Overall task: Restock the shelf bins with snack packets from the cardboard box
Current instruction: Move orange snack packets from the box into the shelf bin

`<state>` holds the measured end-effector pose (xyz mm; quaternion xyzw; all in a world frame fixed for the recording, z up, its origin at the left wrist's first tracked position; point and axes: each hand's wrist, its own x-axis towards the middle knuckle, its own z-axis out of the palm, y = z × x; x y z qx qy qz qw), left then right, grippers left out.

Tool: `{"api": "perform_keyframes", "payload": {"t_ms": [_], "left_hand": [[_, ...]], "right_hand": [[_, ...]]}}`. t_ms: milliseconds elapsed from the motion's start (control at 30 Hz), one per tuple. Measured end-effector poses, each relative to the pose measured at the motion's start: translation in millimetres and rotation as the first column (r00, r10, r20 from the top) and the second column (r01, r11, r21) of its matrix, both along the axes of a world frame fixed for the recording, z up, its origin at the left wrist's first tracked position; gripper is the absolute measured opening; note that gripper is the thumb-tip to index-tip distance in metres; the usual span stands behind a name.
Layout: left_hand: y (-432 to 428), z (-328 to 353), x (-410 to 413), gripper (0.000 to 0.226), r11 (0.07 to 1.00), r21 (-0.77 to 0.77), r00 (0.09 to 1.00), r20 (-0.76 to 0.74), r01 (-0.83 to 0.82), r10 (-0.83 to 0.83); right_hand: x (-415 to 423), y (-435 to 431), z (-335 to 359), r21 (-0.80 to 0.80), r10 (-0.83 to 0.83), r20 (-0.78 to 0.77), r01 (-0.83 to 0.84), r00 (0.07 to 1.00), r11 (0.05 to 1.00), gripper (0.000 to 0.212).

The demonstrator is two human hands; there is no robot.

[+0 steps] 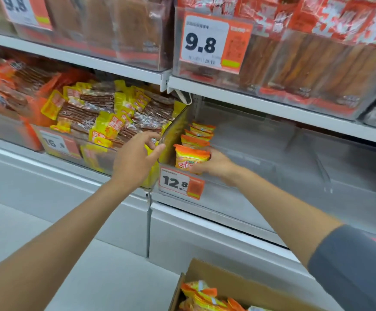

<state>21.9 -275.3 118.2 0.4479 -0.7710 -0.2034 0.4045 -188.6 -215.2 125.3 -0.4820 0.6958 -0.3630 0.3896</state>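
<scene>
Right hand (pixel 214 163), centre frame: grip closed on the front orange snack packet (pixel 190 159) inside the clear bin (pixel 249 140), more packets lined behind it. Left hand (pixel 135 158) just left, fingers curled over the bin's corner edge. Cardboard box (pixel 238 286), bottom centre, holds further packets.

Right hand (pixel 214 164) grips orange packet (pixel 190 159) in clear bin (pixel 261 140) — left hand (pixel 135 158) at its edge
</scene>
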Motion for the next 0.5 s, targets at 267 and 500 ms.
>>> {"api": "perform_keyframes", "payload": {"t_ms": [267,500], "left_hand": [[1.0,-6.7,-2.9,0.030,0.998,-0.066,0.998,0.061,-0.019,0.023],[5.4,-3.9,-4.0,0.033,0.998,-0.054,0.998,0.060,-0.032,0.035]], "right_hand": [[2.4,0.6,0.5,0.027,-0.052,0.099,0.049,0.994,0.998,0.070],[7.4,-6.7,-0.4,-0.086,-0.122,0.039,0.125,0.992,0.988,0.035]]}}
